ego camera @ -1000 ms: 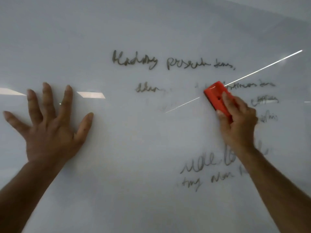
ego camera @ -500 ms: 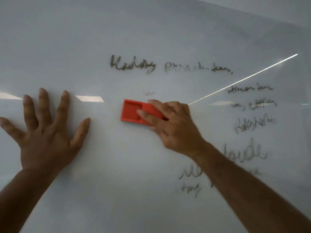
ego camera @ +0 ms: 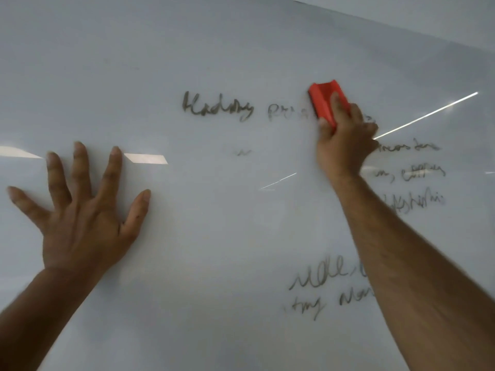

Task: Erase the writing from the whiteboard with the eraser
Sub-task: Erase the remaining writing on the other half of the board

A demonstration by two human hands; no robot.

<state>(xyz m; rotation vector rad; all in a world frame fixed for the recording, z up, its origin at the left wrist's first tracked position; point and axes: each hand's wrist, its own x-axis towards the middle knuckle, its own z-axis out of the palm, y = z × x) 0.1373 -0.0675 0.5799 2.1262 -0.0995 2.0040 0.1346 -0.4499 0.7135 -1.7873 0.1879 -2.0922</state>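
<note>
A white whiteboard [ego camera: 214, 250] fills the view. My right hand [ego camera: 342, 145] grips a red eraser [ego camera: 325, 101] and presses it on the right part of the top line of dark writing [ego camera: 218, 107]. That line's second word looks faint and smeared beside the eraser. More writing sits at the right [ego camera: 417, 172] and at the lower right [ego camera: 318, 290], partly hidden by my right forearm. A tiny leftover mark [ego camera: 243, 152] shows mid-board. My left hand [ego camera: 85, 215] lies flat on the board at the left, fingers spread, holding nothing.
The whiteboard's top edge [ego camera: 401, 21] runs across the upper right, with wall above it. Bright ceiling-light reflections [ego camera: 146, 158] streak the glossy surface.
My right hand swept the eraser left across the middle line, wiping most of it, then moved up and right onto the top line. My left hand stayed planted.
</note>
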